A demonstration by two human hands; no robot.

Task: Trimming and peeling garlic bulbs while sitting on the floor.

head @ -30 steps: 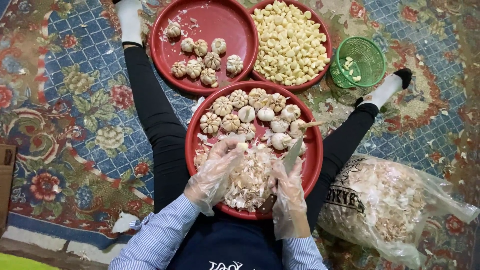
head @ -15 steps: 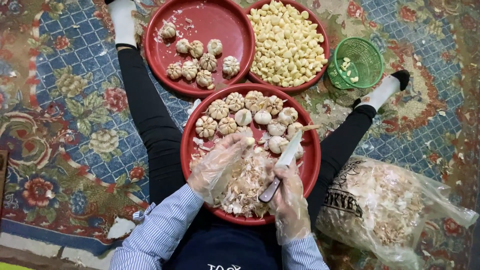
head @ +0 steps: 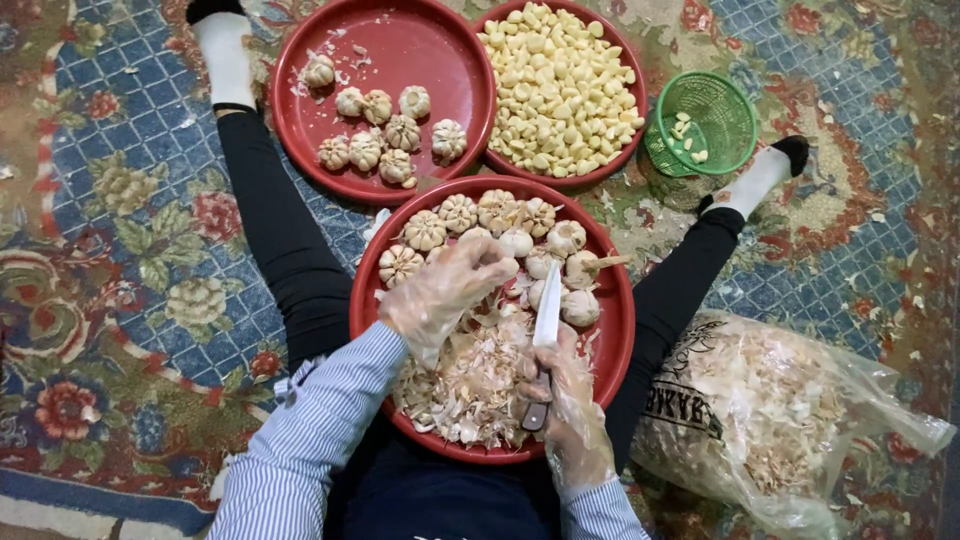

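Note:
I sit on the floor with a red round tray (head: 375, 290) between my legs. It holds several whole garlic bulbs (head: 458, 212) at its far side and a heap of garlic skins (head: 478, 375) at its near side. Both hands wear thin clear plastic gloves. My left hand (head: 445, 290) reaches over the bulbs with curled fingers, touching one near the tray's middle. My right hand (head: 565, 405) grips a small knife (head: 546, 320) by its dark handle, the blade pointing away towards the bulbs.
Beyond lie a second red tray (head: 300, 130) with several bulbs and a third red tray (head: 625, 160) full of peeled cloves (head: 560, 90). A green mesh basket (head: 720, 110) stands at the right. A clear plastic bag of skins (head: 790, 420) lies by my right leg on a patterned carpet (head: 120, 250).
My left hand has moved forward from the skin heap onto the bulbs. My right hand has swung the knife upright, blade pointing towards the bulbs.

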